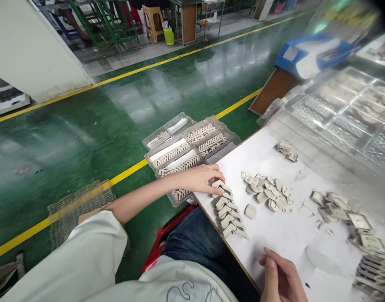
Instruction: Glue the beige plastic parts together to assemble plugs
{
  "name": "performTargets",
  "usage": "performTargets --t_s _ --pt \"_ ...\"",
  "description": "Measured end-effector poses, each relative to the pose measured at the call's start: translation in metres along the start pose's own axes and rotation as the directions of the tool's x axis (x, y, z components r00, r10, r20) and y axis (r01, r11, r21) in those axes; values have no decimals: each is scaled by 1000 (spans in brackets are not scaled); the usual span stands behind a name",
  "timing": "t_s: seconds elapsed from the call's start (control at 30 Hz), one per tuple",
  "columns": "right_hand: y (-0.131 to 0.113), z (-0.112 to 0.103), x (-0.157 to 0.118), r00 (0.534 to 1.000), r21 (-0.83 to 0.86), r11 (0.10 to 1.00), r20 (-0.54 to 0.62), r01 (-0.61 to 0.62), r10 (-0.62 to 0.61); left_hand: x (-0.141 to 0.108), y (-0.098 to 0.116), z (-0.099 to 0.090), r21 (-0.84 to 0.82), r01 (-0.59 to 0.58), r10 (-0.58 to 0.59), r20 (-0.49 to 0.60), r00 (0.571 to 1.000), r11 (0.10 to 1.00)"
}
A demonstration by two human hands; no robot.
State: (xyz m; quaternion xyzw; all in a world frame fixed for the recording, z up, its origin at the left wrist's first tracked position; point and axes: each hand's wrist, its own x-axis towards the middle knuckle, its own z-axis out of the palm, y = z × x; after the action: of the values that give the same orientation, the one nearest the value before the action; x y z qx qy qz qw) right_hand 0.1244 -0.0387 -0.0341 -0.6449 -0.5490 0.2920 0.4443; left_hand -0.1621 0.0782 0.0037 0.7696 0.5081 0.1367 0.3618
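Observation:
My left hand [202,179] reaches over the table's left edge, thumb and fingers closed around the far end of a row of beige plastic parts [228,212]. These parts lie overlapped in a neat line along the edge. Right of the row is a single rounded beige piece [250,211], with a loose pile of similar pieces [269,193] behind it. Near the bottom, my right hand [282,277] hovers at the table with fingers loosely curved and apart from the thumb; no object shows in it.
More beige parts [352,218] and a stacked row [375,274] lie on the right. A clear compartment tray [337,119] covers the table's far side. Filled trays [192,147] stand beyond the left edge, near a red stool [167,235]. A blue bin [318,54] is behind.

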Motion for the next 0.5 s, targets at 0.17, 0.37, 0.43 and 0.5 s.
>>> performTargets --t_s 0.17,0.37,0.43,0.5 --pt "3 -2 0 1000 25 999 1 31 -31 4 4 1 40 45 -43 -52 998 998" --pt "3 -2 -1 1000 46 999 0 3 -3 6 12 -1 110 56 -49 -62 997 992" --pt "2 -3 -1 1000 49 999 -6 1 -1 8 14 -3 124 55 -48 -59 997 991" --pt "3 -3 -1 1000 50 999 -4 3 -3 9 16 -3 142 57 -48 -69 996 988"
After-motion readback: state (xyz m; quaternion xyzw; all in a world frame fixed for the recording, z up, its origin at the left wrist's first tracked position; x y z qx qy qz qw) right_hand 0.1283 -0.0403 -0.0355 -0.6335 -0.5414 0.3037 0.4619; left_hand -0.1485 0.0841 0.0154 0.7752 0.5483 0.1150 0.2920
